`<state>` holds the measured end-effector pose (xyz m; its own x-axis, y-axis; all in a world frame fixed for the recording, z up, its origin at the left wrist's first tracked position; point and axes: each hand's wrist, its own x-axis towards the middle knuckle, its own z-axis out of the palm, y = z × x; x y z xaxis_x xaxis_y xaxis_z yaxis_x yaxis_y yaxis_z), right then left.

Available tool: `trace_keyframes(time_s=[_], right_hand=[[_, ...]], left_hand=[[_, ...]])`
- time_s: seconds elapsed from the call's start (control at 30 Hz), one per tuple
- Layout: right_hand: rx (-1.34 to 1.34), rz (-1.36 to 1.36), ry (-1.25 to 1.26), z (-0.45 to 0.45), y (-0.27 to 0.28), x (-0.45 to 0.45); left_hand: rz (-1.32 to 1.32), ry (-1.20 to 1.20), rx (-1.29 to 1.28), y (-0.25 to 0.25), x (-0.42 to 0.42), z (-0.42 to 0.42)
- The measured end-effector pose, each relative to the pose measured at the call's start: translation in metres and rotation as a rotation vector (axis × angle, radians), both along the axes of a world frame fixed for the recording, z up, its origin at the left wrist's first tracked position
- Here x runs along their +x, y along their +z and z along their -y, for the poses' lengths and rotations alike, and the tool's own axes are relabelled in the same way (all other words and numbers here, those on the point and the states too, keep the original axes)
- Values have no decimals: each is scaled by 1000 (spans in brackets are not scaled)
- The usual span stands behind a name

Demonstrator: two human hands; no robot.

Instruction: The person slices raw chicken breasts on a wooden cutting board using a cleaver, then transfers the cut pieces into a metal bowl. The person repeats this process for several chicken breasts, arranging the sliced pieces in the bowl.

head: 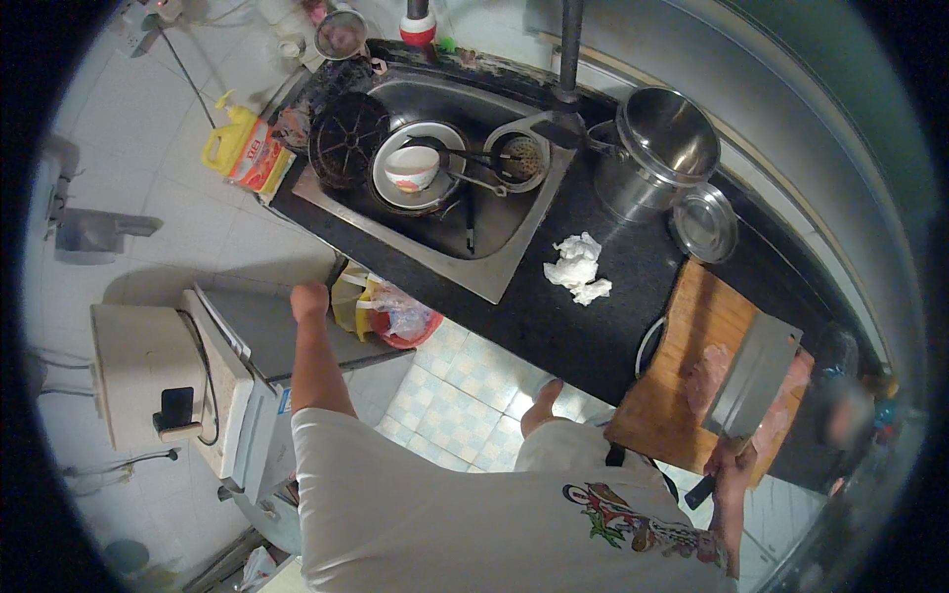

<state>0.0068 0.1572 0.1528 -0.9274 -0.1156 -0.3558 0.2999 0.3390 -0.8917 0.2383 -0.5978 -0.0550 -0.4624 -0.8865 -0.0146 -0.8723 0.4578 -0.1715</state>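
My right hand (730,468) grips the dark handle of a cleaver (755,374). The cleaver's broad steel blade lies over pale pink raw meat (708,378) on a wooden cutting board (667,415). More meat shows on the blade's far side, and the blade hides what is under it. My left hand (309,302) is far off to the left, its fingers curled, over a grey panel (252,319) below the sink's front edge. Whether it holds or touches anything there is not clear.
A steel sink (511,259) holds bowls, a strainer and a round dark rack. Crumpled white tissue (577,268) lies on the black counter (519,326). Behind the board stand a steel pot (630,185) and a lid (704,222). A yellow detergent jug (248,148) is at left; a red bin (404,337) sits below.
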Motion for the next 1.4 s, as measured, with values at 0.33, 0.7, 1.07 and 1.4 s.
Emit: trace_keyframes(time_s=[0.33,0.7,1.07,1.4], right_hand=[[146,-63,-251,-27,-8,-3],[555,-143,-54,-82,-41,21],[503,-130,-88,-105,-26,-12],[674,-69,415,-94,-47,-39]], left_hand=[[-900,-392,-27,69,-111,-167],[-593,-1589,921,98,-262,-539],[-373,-1611,816,113,-299,-628],[-500,-1501,681,93,-313,-649]])
